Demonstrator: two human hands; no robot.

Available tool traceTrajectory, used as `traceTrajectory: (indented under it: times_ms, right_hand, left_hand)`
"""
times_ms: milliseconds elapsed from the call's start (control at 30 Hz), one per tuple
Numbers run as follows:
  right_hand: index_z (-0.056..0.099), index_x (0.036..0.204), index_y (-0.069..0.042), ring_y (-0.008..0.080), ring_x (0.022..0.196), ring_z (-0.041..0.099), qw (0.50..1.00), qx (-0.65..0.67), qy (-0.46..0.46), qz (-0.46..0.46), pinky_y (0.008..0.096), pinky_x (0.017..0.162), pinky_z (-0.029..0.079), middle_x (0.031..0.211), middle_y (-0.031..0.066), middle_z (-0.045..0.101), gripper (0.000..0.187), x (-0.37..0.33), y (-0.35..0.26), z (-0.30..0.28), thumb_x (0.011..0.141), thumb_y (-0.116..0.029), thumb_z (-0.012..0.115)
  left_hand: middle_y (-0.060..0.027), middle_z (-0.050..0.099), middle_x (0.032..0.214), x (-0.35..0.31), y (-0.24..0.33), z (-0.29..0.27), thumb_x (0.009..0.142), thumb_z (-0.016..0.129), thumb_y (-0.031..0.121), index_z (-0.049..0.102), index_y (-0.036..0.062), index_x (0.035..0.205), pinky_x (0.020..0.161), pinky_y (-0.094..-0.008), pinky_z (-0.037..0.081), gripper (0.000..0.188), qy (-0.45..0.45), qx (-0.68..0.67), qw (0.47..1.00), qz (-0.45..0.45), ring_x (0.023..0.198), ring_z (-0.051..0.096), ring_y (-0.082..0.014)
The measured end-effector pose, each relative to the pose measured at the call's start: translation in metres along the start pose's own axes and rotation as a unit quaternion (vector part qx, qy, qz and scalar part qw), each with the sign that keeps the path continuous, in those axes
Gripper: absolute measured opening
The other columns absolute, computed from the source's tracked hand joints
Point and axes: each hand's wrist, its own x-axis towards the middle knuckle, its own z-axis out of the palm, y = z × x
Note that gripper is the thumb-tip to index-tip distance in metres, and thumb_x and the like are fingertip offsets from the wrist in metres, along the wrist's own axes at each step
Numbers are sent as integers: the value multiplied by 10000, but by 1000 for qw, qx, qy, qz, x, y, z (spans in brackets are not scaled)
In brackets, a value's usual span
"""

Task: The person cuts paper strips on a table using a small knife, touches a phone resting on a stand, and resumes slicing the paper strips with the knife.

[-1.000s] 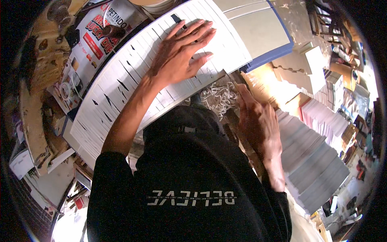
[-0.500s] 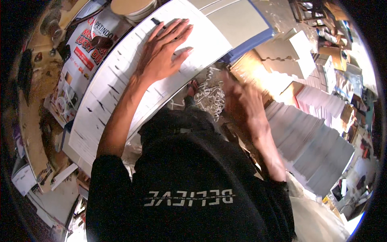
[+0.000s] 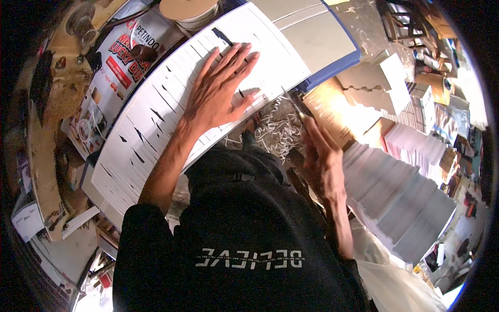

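White paper strips or sheet edges with dark slits between them lie in a long stack (image 3: 145, 117) slanting across the table. My left hand (image 3: 221, 88) rests flat on this stack, fingers spread, palm down. Just off the stack's near right edge, my right hand (image 3: 325, 151) grips a slim, dark knife (image 3: 300, 105). The knife's thin tip points up and left toward the stack's edge; whether it touches the paper I cannot tell. My right fingers partly hide its handle.
Curled white paper trimmings (image 3: 278, 130) litter the floor below. Tall paper stacks (image 3: 397, 192) stand at the right, with cardboard pieces (image 3: 371, 86) beyond. Blue-edged grey boards (image 3: 322, 44) lie at the far side. A round spool (image 3: 188, 10) and a printed sheet (image 3: 117, 67) are at the left.
My right hand, blurred before, has come into sharper view with the knife pointing at the stack's edge. My left hand and the stack appear shifted slightly right and down.
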Motion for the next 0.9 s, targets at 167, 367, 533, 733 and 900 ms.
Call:
traceTrajectory:
  times_ms: [167, 367, 533, 733, 900]
  right_hand:
    - [523, 1522, -102, 429, 889, 725, 997, -68, -38, -25, 491, 698, 603, 1182, 244, 675, 602, 16, -1, 16, 940, 39, 589]
    - [425, 1595, -138, 462, 799, 717, 992, -116, -54, -22, 507, 659, 612, 1247, 289, 632, 709, 16, 0, 23, 927, 22, 600]
    - [332, 1644, -162, 456, 757, 714, 985, -160, -68, 12, 512, 643, 613, 1344, 306, 583, 828, 5, -9, 35, 891, 23, 623]
    - [286, 1667, -174, 434, 796, 715, 972, -181, -149, 37, 536, 663, 585, 1249, 284, 607, 896, 14, -19, 6, 868, 42, 631]
    - [413, 1574, -92, 436, 797, 723, 965, -212, -154, 10, 523, 671, 590, 1178, 281, 642, 704, 29, -26, 2, 899, 5, 589]
  left_hand:
    - [-105, 377, 1696, 3, 0, 3, 1015, 616, 478, 431, 139, 1618, 1310, -516, 189, 716, 5, 9, 1000, 0, 1582, 316, -259]
    - [-111, 435, 1660, 3, -3, 5, 996, 636, 497, 482, 174, 1593, 1274, -525, 232, 696, 33, -24, 999, -10, 1542, 387, -302]
    - [-113, 450, 1650, 4, -1, 5, 982, 657, 488, 502, 179, 1580, 1265, -528, 253, 691, 36, -30, 999, -21, 1530, 406, -307]
    - [-99, 462, 1645, 5, -3, 0, 984, 659, 526, 542, 184, 1553, 1287, -516, 253, 674, 29, -2, 999, -15, 1524, 422, -261]
    - [-96, 467, 1643, 6, -2, 1, 994, 648, 516, 549, 182, 1547, 1283, -515, 248, 654, 26, -11, 999, -22, 1535, 406, -256]
